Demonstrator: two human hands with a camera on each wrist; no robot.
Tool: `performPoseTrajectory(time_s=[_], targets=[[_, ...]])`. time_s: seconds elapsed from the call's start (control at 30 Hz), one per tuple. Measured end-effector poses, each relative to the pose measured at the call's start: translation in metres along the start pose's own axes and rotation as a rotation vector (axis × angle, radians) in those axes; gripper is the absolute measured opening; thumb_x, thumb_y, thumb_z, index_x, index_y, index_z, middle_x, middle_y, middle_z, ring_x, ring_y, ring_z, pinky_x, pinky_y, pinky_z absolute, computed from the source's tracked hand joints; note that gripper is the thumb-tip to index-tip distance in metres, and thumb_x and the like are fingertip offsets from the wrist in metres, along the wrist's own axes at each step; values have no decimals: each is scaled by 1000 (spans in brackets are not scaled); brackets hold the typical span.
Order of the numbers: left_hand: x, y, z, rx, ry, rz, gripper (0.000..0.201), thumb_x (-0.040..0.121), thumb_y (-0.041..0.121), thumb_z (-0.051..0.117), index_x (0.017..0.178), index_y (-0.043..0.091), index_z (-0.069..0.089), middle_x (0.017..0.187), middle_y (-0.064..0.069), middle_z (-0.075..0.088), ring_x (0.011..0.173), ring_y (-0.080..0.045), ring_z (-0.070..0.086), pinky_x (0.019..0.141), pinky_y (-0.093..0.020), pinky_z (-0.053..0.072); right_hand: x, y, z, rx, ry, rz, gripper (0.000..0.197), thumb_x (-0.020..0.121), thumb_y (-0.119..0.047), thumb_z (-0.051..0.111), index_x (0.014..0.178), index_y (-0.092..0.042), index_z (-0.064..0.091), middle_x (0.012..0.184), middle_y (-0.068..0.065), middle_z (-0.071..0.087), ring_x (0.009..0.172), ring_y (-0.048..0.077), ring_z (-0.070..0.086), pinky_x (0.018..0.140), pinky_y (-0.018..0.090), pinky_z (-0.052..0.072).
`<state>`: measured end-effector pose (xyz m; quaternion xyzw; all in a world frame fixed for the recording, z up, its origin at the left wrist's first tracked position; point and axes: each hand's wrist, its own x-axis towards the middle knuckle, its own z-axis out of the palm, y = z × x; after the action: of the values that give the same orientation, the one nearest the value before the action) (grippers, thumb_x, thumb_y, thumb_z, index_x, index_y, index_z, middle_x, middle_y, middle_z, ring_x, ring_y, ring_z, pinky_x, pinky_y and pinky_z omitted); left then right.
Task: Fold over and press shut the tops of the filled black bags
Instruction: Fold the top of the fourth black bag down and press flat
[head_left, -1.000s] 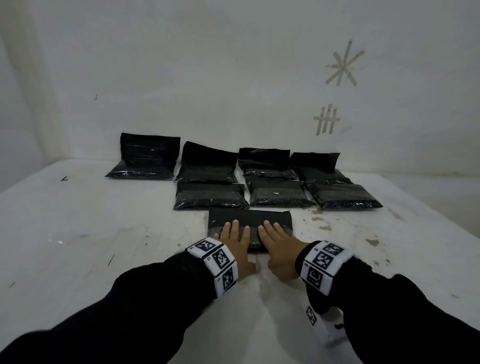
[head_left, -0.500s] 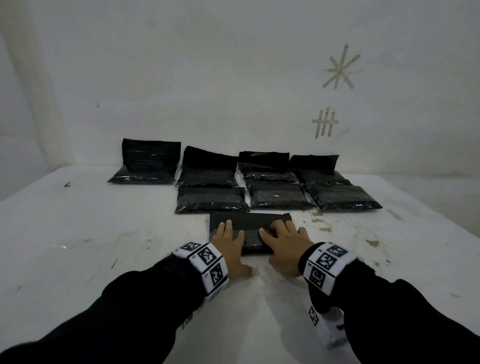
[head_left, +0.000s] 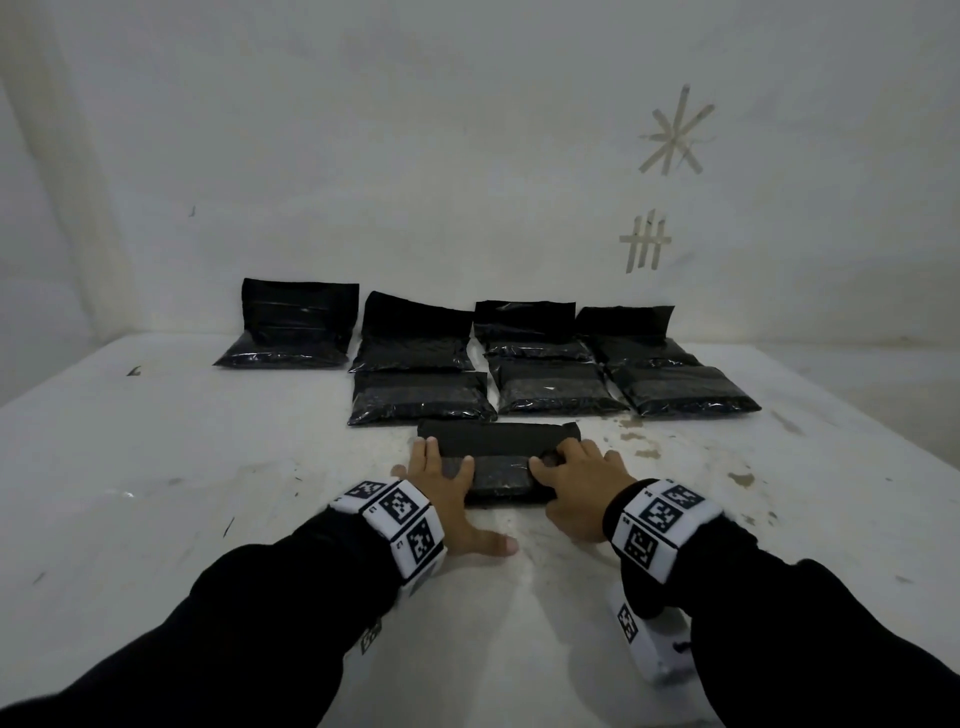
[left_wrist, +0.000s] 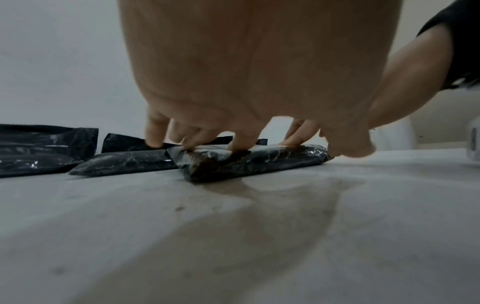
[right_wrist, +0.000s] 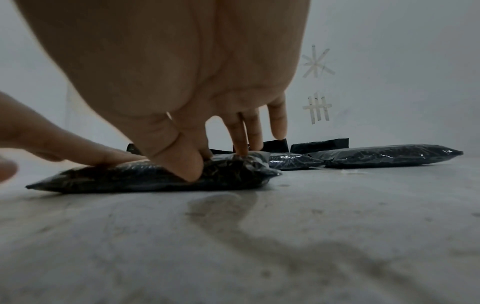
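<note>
A filled black bag (head_left: 501, 467) lies flat on the white table (head_left: 156, 467) in front of me, its top folded over as a dark flap along the far side. My left hand (head_left: 441, 470) presses its left part with straight fingers, thumb spread on the table. My right hand (head_left: 576, 475) presses the right part. In the left wrist view the left fingertips (left_wrist: 239, 144) dent the bag (left_wrist: 254, 162). In the right wrist view the right thumb (right_wrist: 189, 164) and two fingertips push into the bag (right_wrist: 116, 179), and the little finger is lifted.
Three folded bags (head_left: 421, 397) (head_left: 558, 387) (head_left: 680, 389) lie in a row just beyond. Behind them several bags (head_left: 298, 325) lean on the wall with tops standing up. Brown stains (head_left: 639, 436) mark the table to the right. Tape marks (head_left: 675, 135) are on the wall.
Both hands have slid apart from the middle of the bag toward its two ends while pressing down. The bag itself has stayed in place.
</note>
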<state>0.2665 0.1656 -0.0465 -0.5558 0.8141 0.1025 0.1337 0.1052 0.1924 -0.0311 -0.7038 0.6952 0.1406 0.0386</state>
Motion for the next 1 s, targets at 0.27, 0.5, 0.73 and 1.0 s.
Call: performPoseTrajectory(time_s=[0.27,0.5,0.73,1.0], targets=[[-6,1,0,-114,-44,-42,109,75,78,45,148,28,-19,155,-15,-23,144,-37,9,116,-45,14,-4,0,-3,239,-107,5,70,97,-23,39,151,-10,-5,159,12,-1,146,26,12,116,35,22],[-12,2,-4,-115,-57,-48,108,82,67,51,149,17,-17,154,-13,-26,145,-37,2,118,-44,8,-3,4,-4,226,-152,35,65,98,-26,36,152,-20,-1,157,16,-14,140,33,26,110,37,31],[-1,-5,-4,-112,-4,-14,67,101,36,32,151,11,-4,156,-18,-14,142,-32,22,114,-36,24,3,10,0,280,-117,21,56,101,-18,30,152,-18,6,157,20,0,140,32,27,110,33,29],[13,-18,-10,9,143,39,50,99,16,40,147,20,27,142,-14,33,128,-30,37,107,-36,36,11,16,1,272,125,26,45,95,-11,49,140,-18,45,136,12,52,126,27,47,103,33,40]])
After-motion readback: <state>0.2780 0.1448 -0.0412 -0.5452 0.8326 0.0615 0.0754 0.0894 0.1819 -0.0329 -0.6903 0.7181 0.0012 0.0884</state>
